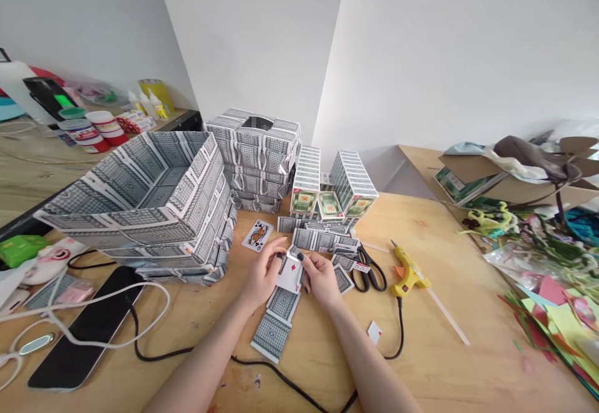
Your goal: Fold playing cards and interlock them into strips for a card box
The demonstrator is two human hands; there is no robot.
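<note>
L hand point(260, 277), R hand point(324, 281) — fingers point(272, 248) pinching ace of diamonds point(289, 277), patterned cards point(271, 336) below, glue gun point(409, 273) at R

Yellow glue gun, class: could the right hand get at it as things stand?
Probably yes: the yellow glue gun lies beyond the scissors, with nothing tall between, though the right hand would first release the card it's holding.

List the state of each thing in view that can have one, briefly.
Left hand: pinching diamond card
Right hand: pinching the same card
Diamond card: face showing
Queen card: face up
Glue gun: lying down, stick inserted
Scissors: handles apart, blades hidden
Black phone: flat, screen dark
Large card-built box: open-topped
</note>
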